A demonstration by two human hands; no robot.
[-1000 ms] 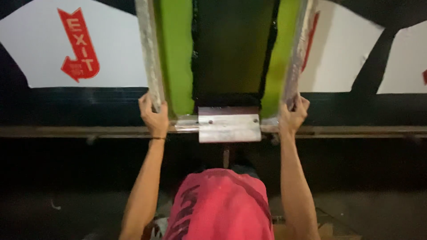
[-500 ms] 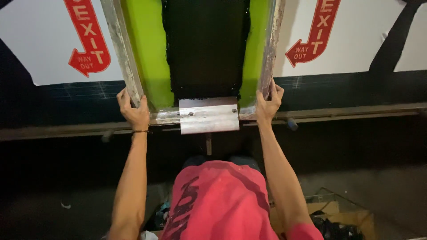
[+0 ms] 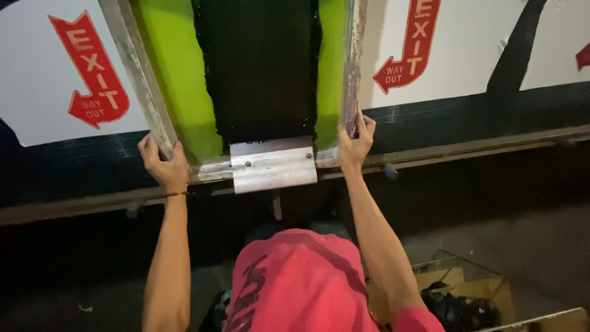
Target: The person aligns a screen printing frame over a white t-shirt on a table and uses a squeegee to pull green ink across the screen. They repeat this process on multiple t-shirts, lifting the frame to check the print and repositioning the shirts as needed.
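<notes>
Both my left hand (image 3: 165, 167) and right hand (image 3: 354, 142) clenched on near corners of the metal-framed green-and-black printing screen (image 3: 258, 80) between them; judgement: keep pull even, frame level over the dark desk (image 3: 467, 123).

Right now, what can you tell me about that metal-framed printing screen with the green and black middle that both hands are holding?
The metal-framed printing screen has worn, grey, paint-smeared side rails, bright green mesh along both sides and a dark, wet-looking black panel down the centre. A bare metal plate with two fasteners sits at the middle of its near edge. The left hand grips its near left corner, the right hand its near right rail. It lies over white sheets printed with red arrows.
</notes>
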